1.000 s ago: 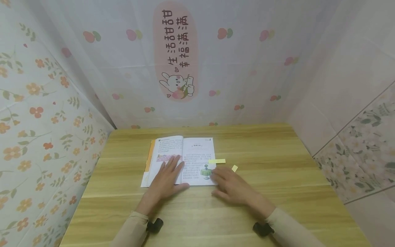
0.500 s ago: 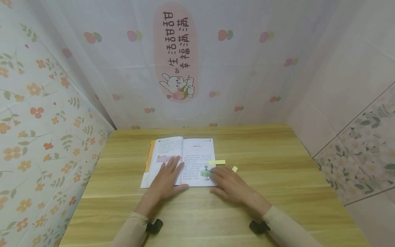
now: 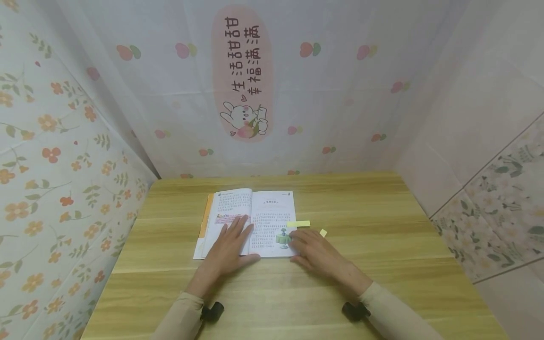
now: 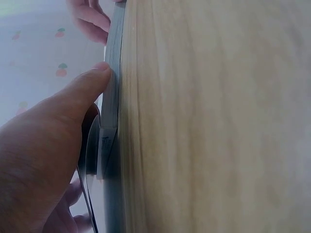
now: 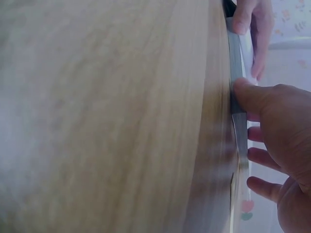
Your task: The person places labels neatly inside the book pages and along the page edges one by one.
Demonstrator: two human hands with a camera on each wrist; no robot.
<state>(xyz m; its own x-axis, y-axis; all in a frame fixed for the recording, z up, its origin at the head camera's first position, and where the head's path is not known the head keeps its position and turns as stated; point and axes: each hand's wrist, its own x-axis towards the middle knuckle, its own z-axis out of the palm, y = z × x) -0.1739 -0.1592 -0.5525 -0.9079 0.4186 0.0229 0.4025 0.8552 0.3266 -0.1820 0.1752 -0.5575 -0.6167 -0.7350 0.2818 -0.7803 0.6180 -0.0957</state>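
Note:
An open book [image 3: 272, 208] with printed text and a green table picture lies on the wooden table. Across its left page and gutter rests my left hand [image 3: 227, 248], fingers spread, thumb by the book's lower edge. My right hand [image 3: 318, 252] lies over the lower right corner of the right page and hides it. In the right wrist view, the right thumb [image 5: 248, 94] touches the block of pages at the bottom edge while the other fingers extend over the page. A yellow sticky strip [image 3: 299, 223] sticks out from the right page's edge, just beyond the right fingers.
A small yellow paper piece [image 3: 323, 233] lies on the table [image 3: 365, 208] right of the book. An orange cover edge [image 3: 207, 215] shows at the book's left. Behind the table hangs a printed curtain [image 3: 340, 94]; a flowered curtain [image 3: 63, 189] hangs at the left.
My right hand has shifted slightly left, its thumb coming closer to the book's lower edge. The left hand and the book stay in place.

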